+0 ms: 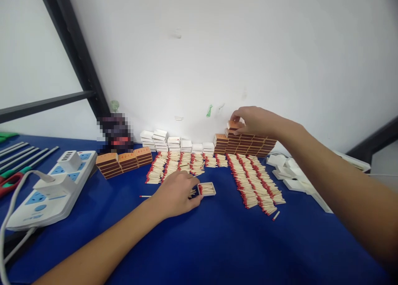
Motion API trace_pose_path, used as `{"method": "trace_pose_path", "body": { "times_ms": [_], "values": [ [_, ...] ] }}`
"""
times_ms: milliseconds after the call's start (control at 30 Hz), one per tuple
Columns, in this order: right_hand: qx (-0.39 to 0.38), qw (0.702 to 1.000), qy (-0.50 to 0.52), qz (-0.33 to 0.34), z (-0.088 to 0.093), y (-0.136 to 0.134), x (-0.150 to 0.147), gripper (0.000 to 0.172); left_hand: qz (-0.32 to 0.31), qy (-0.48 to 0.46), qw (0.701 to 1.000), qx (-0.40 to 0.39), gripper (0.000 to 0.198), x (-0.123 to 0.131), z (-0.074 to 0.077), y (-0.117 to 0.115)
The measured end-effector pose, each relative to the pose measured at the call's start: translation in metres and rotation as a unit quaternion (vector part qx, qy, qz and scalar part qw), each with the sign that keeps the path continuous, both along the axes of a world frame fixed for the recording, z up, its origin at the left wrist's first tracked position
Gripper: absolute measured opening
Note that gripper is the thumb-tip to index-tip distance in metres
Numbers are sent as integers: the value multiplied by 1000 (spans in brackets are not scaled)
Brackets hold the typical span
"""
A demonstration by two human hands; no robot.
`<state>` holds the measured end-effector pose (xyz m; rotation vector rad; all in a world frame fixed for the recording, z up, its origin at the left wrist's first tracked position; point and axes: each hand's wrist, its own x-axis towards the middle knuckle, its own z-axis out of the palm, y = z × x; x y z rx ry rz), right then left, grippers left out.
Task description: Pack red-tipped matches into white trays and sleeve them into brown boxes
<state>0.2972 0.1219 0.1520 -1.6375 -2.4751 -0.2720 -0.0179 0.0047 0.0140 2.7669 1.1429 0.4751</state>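
Note:
My left hand (175, 193) rests on the blue table, fingers curled around a few matches beside a small white tray of matches (207, 189). My right hand (252, 120) reaches to the wall and pinches an orange matchbox (233, 124) on top of a stack of orange matchboxes (245, 144). Rows of red-tipped matches (253, 179) lie spread between the two hands.
White inner trays (174, 142) are stacked along the wall. More orange boxes (123, 161) sit at the left. A white power strip (52, 185) with plugs lies far left, loose white trays (292, 175) at the right. A single match (144, 196) lies near my left wrist.

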Motion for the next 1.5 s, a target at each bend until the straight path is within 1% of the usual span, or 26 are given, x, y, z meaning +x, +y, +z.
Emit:
{"method": "trace_pose_path", "body": {
  "times_ms": [67,100,133,200,233,267,300,367,467,667,800,933,1100,1300,1400,1500],
  "values": [
    [2,1000,-2,20,-3,-28,-7,40,1,-25,999,23,23,-1,1,2],
    [3,999,9,37,-8,-44,-10,39,1,-38,999,35,23,-1,1,3],
    [5,998,22,63,-15,-60,-14,37,-1,-49,998,46,23,-1,2,4],
    [-20,993,50,109,-37,-90,-19,30,-5,-66,996,60,25,-1,3,5],
    [-29,991,65,112,-49,-101,-21,27,-6,-74,995,66,26,-1,3,6],
    [-35,990,85,104,-62,-110,-23,30,-7,-81,994,70,28,-1,3,6],
    [-45,989,101,95,-73,-117,-24,33,-6,-89,993,72,30,-2,3,7],
    [-58,986,122,96,-91,-124,-27,33,-3,-102,992,74,32,-2,1,7],
    [-67,983,136,102,-104,-127,-30,33,2,-110,992,70,33,-2,-2,8],
    [-81,979,144,116,-112,-128,-35,33,11,-104,993,52,34,-1,-8,10],
    [-79,978,143,129,-118,-128,-34,34,10,-99,994,49,35,-2,-7,10],
    [-69,978,144,133,-118,-131,-34,32,2,-92,994,55,35,-1,-4,8],
    [-59,979,139,138,-118,-135,-35,29,-2,-91,995,48,28,-1,-1,7],
    [-61,977,144,145,-118,-138,-38,32,-13,-94,994,46,26,-1,-1,7],
    [-56,979,136,141,-118,-141,-40,30,-22,-104,993,47,28,-2,-2,8],
    [-46,976,150,152,-120,-145,-44,31,-48,-117,991,37,34,-2,-4,9]
  ]
}}
